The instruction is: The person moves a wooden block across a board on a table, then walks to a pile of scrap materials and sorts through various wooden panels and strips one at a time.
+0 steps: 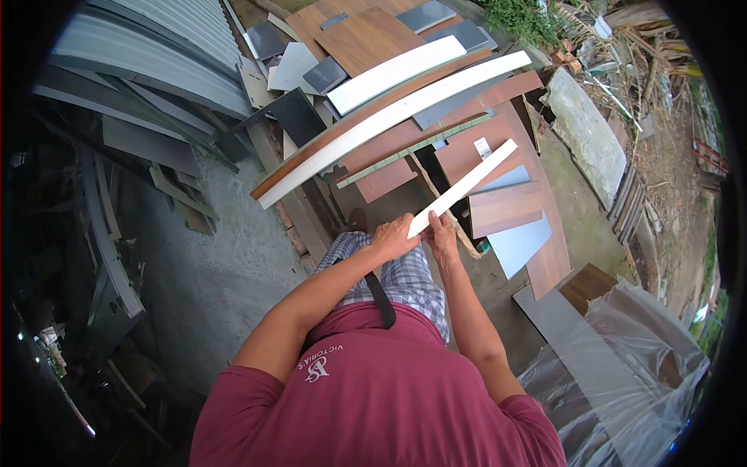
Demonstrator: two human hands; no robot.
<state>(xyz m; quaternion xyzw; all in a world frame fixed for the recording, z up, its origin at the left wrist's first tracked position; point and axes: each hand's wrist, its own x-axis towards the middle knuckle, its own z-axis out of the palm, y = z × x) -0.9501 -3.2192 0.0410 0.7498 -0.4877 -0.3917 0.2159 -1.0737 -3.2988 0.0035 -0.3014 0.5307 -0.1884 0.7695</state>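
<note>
Holding 1 white strip (465, 187) by its near end w/ both hands, so keeping it steady is a matter of firm grip low down & not letting the long free end swing into the pile; judged from the pic, best to keep wrists close together & the strip angled up and away from the body; left hand (395, 237) is wrapped shut around the strip's near end, fingers curled over the top edge; right hand (443, 235) sits just beside it, touching the strip, fingers (446, 222) closed on the side, though exactly how tight can't tell; strip runs from the hands up & to the right, far end over the brown panels (506, 206) on the ground; stacked boards (389, 117) lie beyond, well apart from the hands; clear plastic sheet (622, 366) at lower right.
</note>
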